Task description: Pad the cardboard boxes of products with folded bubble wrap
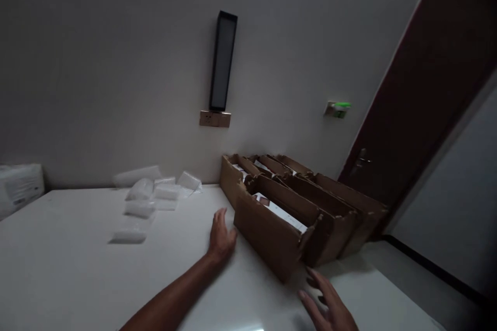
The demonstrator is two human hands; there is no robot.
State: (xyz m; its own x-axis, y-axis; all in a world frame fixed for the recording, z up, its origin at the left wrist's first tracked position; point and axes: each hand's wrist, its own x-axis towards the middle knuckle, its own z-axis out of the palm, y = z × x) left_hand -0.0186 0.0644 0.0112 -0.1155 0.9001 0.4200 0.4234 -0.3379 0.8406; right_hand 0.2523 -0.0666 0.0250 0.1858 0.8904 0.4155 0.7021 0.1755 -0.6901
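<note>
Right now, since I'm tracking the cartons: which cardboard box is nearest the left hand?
The front cardboard box, nearest the camera; the left hand lies by its end, the other boxes stand behind it.

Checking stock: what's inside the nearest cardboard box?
White flat items show inside the nearest cardboard box; anything below them is hidden by its walls.

The left hand [222, 238] and right hand [331, 306] are bare, the left forearm [174, 295] unsleeved
</note>
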